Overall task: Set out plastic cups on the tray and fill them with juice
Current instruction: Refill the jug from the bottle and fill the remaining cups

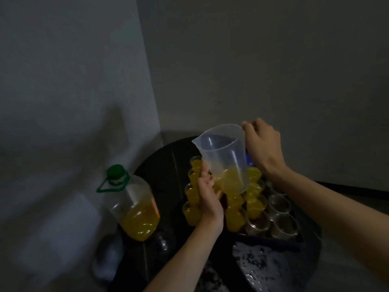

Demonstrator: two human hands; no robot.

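A clear plastic jug (226,152) with a little orange juice at its bottom hangs above the tray (273,239) of small plastic cups. My right hand (263,146) grips the jug's handle at the rim. My left hand (207,192) holds the jug's lower left side, fingers curled against its base. Several cups on the left of the tray hold juice (234,218). Empty clear cups (284,226) stand along the tray's right side. The cups under the jug are partly hidden.
A large clear bottle (134,207) with a green cap, about a third full of juice, stands at the left on the dark round table (160,171). Walls close in at the back and left. A speckled patch (263,266) lies on the table in front.
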